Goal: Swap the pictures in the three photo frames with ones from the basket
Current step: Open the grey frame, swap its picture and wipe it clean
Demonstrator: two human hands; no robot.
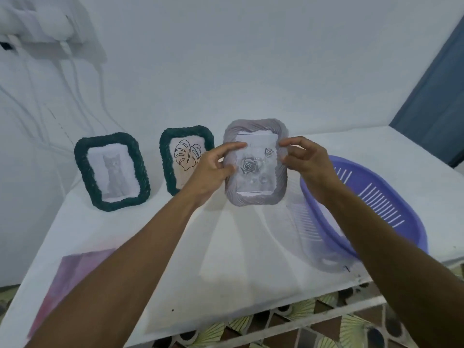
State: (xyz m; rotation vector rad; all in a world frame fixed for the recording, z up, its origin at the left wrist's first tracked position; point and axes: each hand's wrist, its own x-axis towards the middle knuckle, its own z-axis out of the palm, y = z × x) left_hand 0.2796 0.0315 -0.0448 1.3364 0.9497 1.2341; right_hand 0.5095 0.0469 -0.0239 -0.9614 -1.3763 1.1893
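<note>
While both hands hold it up facing the camera, a grey woven photo frame (256, 198) with a rose picture (253, 169) sits between the fingertips. The left hand (213, 169) pinches the frame's left rim, its thumb low and its forefinger lying across the upper left corner of the picture. The right hand (306, 159) grips the upper right rim with its fingers curled narrowly. Whether the frame's lower edge touches the white-covered table (226, 247) cannot be told.

Beyond the left fingers stand two dark green woven frames: the nearer one (165, 156) just behind the left knuckles, holding a leaf drawing (187, 156), and the farther one (85, 169) well apart, holding a cat picture (116, 172). Under the right wrist lies a purple plastic basket (401, 217). A pinkish sheet (75, 267) lies flat beside the left forearm.

All three frames show pictures, so the task looks near its close, with this frame probably about to be stood down.

The risks are judgements. Both grips are light pinches at the rim, so the frame could slip or twist out. The left hand is very near the leaf frame and could knock it over when it draws back. The forefinger on the picture could smudge or shift it. A frame set down carelessly may topple if its stand is not out; the back is hidden.
</note>
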